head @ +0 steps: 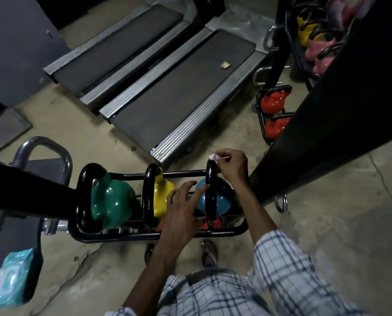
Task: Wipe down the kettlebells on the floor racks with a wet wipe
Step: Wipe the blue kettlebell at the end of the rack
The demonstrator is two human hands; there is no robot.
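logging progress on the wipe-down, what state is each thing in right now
blue kettlebell: upright in rack, wipe at handle top
wipe: pinched, bunched against the handle
right hand: pinches wipe
left hand: fingers straight, tips on blue kettlebell's handle
yellow kettlebell: upright in rack
green kettlebell: upright in rack
wipes pack: white sheet sticking out
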